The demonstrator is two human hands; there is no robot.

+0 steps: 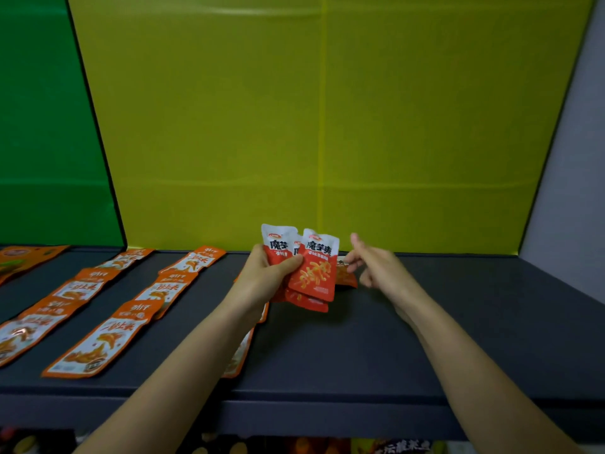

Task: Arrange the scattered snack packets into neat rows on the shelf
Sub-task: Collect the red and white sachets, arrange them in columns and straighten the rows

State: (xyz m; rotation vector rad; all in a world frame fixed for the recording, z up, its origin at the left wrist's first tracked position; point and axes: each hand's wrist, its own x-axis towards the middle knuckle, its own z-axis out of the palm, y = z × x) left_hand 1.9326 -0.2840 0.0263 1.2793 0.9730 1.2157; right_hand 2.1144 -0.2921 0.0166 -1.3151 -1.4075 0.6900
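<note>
My left hand point(266, 276) grips a fan of red and white snack packets point(316, 270) above the dark shelf point(425, 339), thumb across their fronts. My right hand point(376, 267) is just right of them, fingers loosely bent. Its fingertips touch a small orange packet point(347, 276) lying on the shelf behind the held fan; I cannot tell whether they pinch it. Orange and white packets lie in rows on the left half of the shelf, one row point(98, 339) nearest my left forearm, another point(42, 309) further left. More orange packets point(240, 352) are partly hidden under my left forearm.
A yellow-green back panel point(327, 126) rises behind the shelf, with a green panel point(42, 126) at the left and a pale wall point(576, 191) at the right. The shelf's front edge point(327, 398) runs below my arms. Other goods show on a lower shelf point(393, 447).
</note>
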